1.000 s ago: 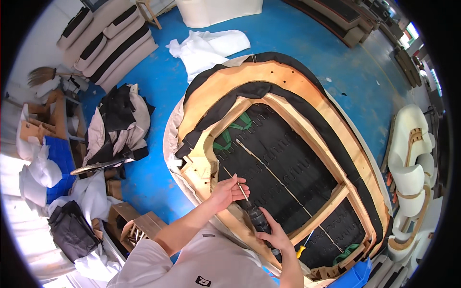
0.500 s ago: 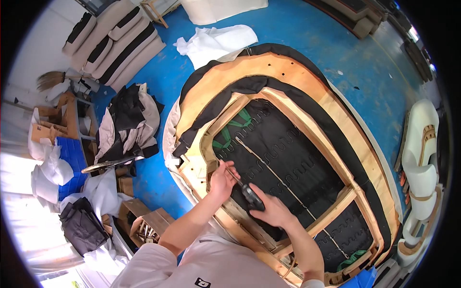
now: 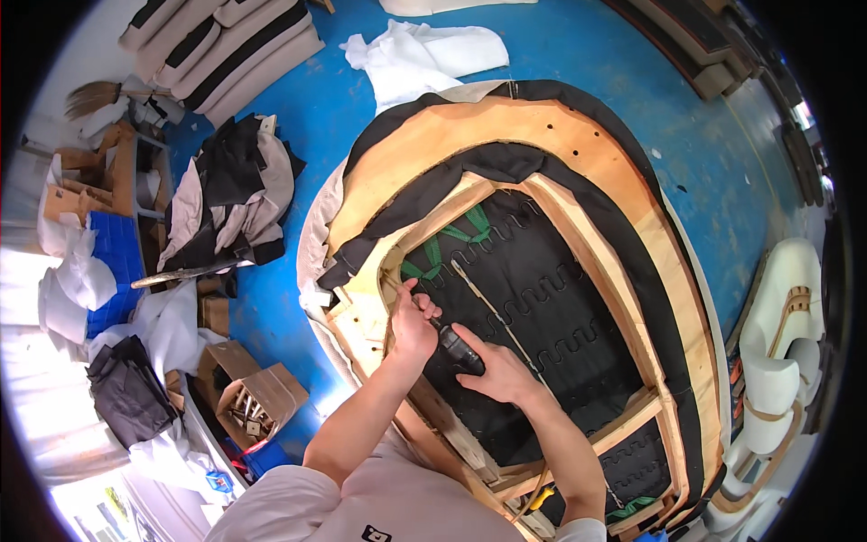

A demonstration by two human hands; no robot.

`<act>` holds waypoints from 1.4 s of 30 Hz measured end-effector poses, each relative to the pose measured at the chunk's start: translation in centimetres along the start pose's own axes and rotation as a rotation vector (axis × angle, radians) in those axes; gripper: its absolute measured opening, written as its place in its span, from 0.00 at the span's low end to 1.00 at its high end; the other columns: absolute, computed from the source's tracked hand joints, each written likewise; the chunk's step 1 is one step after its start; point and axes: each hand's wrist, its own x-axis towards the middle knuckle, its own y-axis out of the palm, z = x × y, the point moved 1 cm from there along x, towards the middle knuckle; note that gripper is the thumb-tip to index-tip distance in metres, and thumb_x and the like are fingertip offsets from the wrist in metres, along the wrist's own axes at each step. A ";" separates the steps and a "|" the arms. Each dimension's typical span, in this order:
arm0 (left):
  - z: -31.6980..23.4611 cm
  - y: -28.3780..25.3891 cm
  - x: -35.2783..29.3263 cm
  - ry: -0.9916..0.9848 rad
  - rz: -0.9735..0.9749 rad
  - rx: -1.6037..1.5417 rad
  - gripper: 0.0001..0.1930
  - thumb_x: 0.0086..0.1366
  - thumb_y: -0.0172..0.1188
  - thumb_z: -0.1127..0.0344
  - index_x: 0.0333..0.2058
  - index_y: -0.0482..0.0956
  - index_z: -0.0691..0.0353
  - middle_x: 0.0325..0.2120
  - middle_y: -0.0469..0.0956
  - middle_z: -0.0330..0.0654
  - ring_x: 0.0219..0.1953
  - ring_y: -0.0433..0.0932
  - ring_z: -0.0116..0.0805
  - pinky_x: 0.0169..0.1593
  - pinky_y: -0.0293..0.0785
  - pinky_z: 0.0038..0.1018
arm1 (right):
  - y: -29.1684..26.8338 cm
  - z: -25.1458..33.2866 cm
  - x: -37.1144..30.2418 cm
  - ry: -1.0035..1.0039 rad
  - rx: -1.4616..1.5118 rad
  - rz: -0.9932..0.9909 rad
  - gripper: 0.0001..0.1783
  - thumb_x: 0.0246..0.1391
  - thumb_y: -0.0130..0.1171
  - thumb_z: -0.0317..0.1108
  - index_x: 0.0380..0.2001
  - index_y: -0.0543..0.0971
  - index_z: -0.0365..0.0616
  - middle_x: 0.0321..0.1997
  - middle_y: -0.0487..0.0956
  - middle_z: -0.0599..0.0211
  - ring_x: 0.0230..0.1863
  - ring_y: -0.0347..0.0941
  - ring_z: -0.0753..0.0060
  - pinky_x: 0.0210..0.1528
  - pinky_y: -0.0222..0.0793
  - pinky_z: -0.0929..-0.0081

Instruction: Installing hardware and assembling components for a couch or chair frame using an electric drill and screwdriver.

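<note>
Mid-frame: handle of black hand tool (image 3: pixel 459 349) is partly covered by right hand (image 3: pixel 497 369); its front end is screened by left hand (image 3: pixel 414 323), so contact with wood cannot be told. Near side of wooden frame (image 3: pixel 655 248) is blocked in part by shirt (image 3: pixel 429 501). Yellow-handled tool (image 3: pixel 542 498), low and right of centre, is seen only in part. Lower left: pieces in cardboard box (image 3: pixel 282 395) are too small to be identified. Upper left: stacked cushions (image 3: pixel 257 68) are cut by top edge. Bottom right: blue object (image 3: pixel 652 537) is mostly cropped.
</note>
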 end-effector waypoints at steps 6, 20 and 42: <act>0.0 -0.1 -0.2 0.030 0.021 0.012 0.21 0.83 0.39 0.47 0.53 0.69 0.59 0.24 0.64 0.34 0.26 0.61 0.29 0.37 0.67 0.31 | 1.0 -0.7 1.1 -0.054 -0.076 -0.068 0.52 0.53 0.70 0.48 0.78 0.56 0.70 0.41 0.82 0.38 0.43 0.81 0.32 0.50 0.78 0.47; 5.1 -1.9 -5.8 -0.157 0.129 0.245 0.15 0.82 0.48 0.55 0.48 0.71 0.62 0.31 0.78 0.45 0.31 0.79 0.40 0.39 0.79 0.35 | 5.8 -1.3 -7.5 0.097 -0.082 -0.249 0.55 0.53 0.70 0.50 0.79 0.52 0.65 0.41 0.81 0.35 0.39 0.82 0.31 0.45 0.80 0.44; 8.1 -4.0 -10.9 0.396 0.910 1.796 0.30 0.65 0.69 0.49 0.55 0.79 0.69 0.41 0.87 0.54 0.40 0.87 0.44 0.45 0.81 0.38 | 24.7 -16.4 -34.1 1.128 0.065 -0.768 0.24 0.56 0.65 0.50 0.44 0.82 0.38 0.44 0.85 0.41 0.50 0.82 0.39 0.50 0.78 0.47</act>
